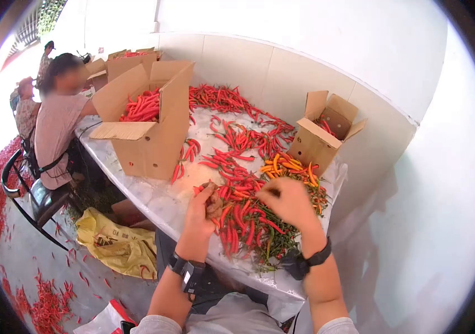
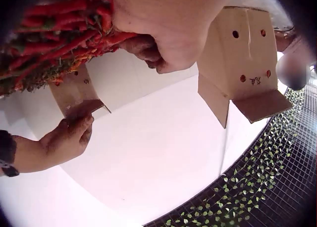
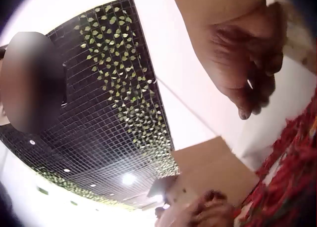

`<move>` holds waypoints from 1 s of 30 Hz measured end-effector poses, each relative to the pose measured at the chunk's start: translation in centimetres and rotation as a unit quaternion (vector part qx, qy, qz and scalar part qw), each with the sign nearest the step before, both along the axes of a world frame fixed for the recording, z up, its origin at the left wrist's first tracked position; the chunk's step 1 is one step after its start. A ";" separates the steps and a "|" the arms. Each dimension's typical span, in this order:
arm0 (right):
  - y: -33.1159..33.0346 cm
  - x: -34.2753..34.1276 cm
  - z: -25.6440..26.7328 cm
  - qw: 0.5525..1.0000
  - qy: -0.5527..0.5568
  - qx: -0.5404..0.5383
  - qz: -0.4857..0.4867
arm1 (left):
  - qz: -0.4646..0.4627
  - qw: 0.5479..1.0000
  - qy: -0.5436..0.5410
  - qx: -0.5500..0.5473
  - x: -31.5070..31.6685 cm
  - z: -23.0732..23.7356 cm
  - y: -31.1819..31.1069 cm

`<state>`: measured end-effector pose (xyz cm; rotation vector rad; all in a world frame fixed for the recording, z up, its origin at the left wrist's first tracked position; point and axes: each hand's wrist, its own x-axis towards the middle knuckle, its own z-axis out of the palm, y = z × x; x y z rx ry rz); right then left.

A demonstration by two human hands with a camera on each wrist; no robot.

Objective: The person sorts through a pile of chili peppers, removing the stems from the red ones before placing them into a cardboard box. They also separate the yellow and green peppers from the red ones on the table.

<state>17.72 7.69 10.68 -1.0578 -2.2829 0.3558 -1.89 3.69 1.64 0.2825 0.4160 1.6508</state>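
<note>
Red chili peppers (image 1: 236, 222) lie heaped on the table before me, their green stems bunched toward the right. My left hand (image 1: 206, 206) is at the heap's left edge, fingers curled around red chili peppers (image 1: 198, 190) whose ends poke out by the fingertips. In the left wrist view, that hand (image 2: 163, 29) hides most of what it holds. Over the heap's right side is my right hand (image 1: 290, 201), slightly blurred, its fingers loosely bent. Nothing shows between the fingers of the right hand (image 3: 247, 59) in the right wrist view.
A tall carton (image 1: 151, 147) of red peppers stands at the left, a smaller carton (image 1: 318, 146) at the back right. Orange peppers (image 1: 285, 165) lie before the smaller one. A seated person (image 1: 62, 122) is beyond the left edge. A yellow sack (image 1: 116, 245) and scattered peppers cover the floor.
</note>
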 end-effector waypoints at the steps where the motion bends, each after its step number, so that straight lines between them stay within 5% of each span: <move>1: -0.5 -0.8 -1.0 0.999 -0.017 0.013 0.036 | 0.001 1.000 0.001 0.001 0.0 0.2 0.0; 6: -2.4 -2.4 -2.5 0.982 -0.152 0.075 0.087 | -0.005 1.000 0.008 0.000 0.1 0.3 -0.3; 10: -1.4 -1.4 -3.2 0.976 -0.203 0.003 0.083 | -0.013 1.000 0.006 0.004 0.1 0.0 -0.2; 17: -0.8 0.0 -1.5 0.993 0.078 0.021 -0.088 | -0.013 0.999 0.036 0.014 0.3 0.2 -0.5; 20: 0.2 0.3 -2.3 0.980 0.175 0.032 -0.090 | -0.002 0.998 0.062 0.028 0.5 0.2 -0.5; 27: -0.6 0.0 -1.8 0.982 0.183 0.012 -0.040 | 0.019 0.993 0.112 0.020 1.4 0.0 -0.2; 30: -0.6 -0.3 -2.0 0.979 0.201 0.019 0.004 | -0.046 0.981 0.174 0.067 1.0 0.7 -1.0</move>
